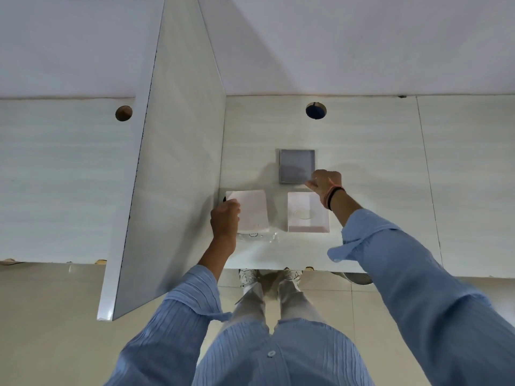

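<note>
A grey square box [295, 164] lies flat on the white desk [376, 176]. My right hand [324, 182] touches its near right corner with curled fingers. Nearer to me a white open box tray [308, 211] shows a round recess inside. To its left lies a white flat box [252, 210], partly on a clear plastic bag [260, 236]. My left hand [225, 217] is curled over the white box's left edge; a small dark item shows above its knuckles, and whether it holds that item I cannot tell.
A tall white partition [172, 162] stands on the left of the desk, right beside my left hand. Two round cable holes [315, 110] sit near the back wall. The desk's front edge runs just above my shoes on the tiled floor.
</note>
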Motion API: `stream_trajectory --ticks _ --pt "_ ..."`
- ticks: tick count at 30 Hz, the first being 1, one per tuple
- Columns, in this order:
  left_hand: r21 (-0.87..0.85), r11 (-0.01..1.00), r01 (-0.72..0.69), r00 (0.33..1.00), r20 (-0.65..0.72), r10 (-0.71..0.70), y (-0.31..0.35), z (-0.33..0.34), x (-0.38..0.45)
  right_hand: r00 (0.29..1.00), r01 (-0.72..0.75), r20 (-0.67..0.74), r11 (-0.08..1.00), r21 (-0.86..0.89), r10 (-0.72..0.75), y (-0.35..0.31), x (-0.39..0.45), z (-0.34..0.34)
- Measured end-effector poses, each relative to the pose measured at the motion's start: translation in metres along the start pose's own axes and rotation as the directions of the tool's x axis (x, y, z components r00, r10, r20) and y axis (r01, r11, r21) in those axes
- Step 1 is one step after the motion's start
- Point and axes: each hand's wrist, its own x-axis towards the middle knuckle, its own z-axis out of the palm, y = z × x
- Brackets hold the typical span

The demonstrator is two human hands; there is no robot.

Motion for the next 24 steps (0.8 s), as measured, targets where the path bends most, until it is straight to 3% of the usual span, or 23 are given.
stream_trajectory --ticks 2,4,8,10,13,17,24 --pt "0.090 0.994 -0.061 0.997 -0.045 0.065 -0.003 0.000 0.002 0.995 0.103 0.033 0.977 -0.184 -0.099 0.010 -0.009 0.010" --pt "0.159 0.983 -0.091 0.992 -0.076 0.104 -0.005 0.000 0.002 0.972 0.229 0.109 0.949 -0.215 -0.210 0.029 -0.027 0.021" --pt "0.269 0.957 -0.108 0.990 -0.060 0.129 -0.012 -0.003 0.007 0.923 0.350 0.303 0.843 -0.407 -0.237 0.067 -0.053 0.053" --pt "0.324 0.938 -0.124 0.988 -0.045 0.146 -0.014 -0.004 0.008 0.927 0.343 0.315 0.792 -0.504 -0.201 0.081 -0.058 0.063" --pt "0.383 0.915 -0.127 0.991 0.015 0.132 -0.022 -0.008 0.012 0.947 0.257 0.305 0.801 -0.541 -0.098 0.095 -0.058 0.074" --pt "0.437 0.888 -0.143 0.989 0.086 0.117 -0.035 -0.013 0.019 0.959 0.115 0.283 0.870 -0.479 0.029 0.100 -0.051 0.084" --pt "0.461 0.881 -0.107 0.993 0.095 0.071 -0.041 -0.016 0.023 0.964 -0.060 0.222 0.934 -0.351 0.145 0.101 -0.040 0.089"
